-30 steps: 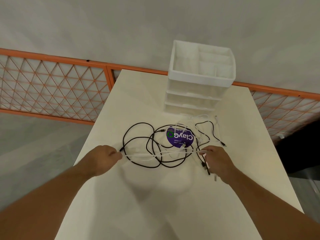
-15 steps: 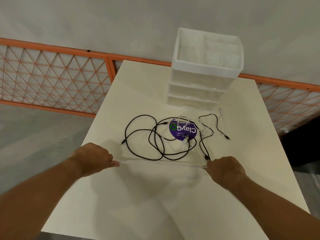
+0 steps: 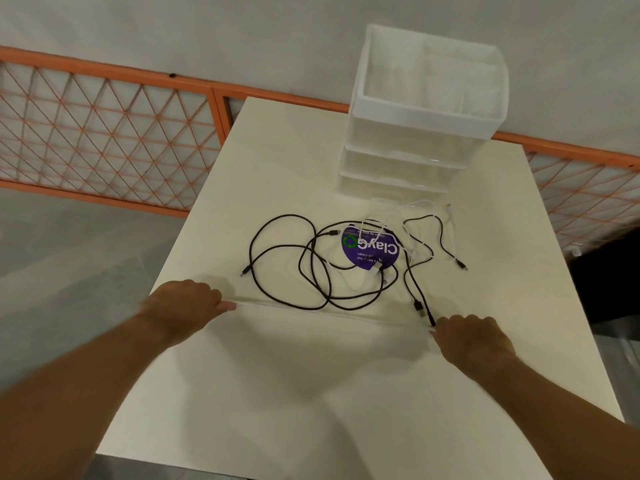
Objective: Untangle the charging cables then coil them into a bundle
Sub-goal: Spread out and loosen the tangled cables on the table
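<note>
Tension runs along the white cable (image 3: 346,315), pinched between left hand (image 3: 183,306) and right hand (image 3: 474,337), probably to draw it clear of the black cables (image 3: 322,271) tangled just beyond them.

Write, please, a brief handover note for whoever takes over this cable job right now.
Left hand: pinches one end of a thin white charging cable. Right hand: pinches its other end, so it runs straight between them.
Black charging cables lie looped together on the white table, over a round purple sticker; more white cable lies tangled between it and the clear plastic drawer unit.
Done: one white cable drawn out straight. Left: coil it, untangle and coil the rest, bundle all.
</note>
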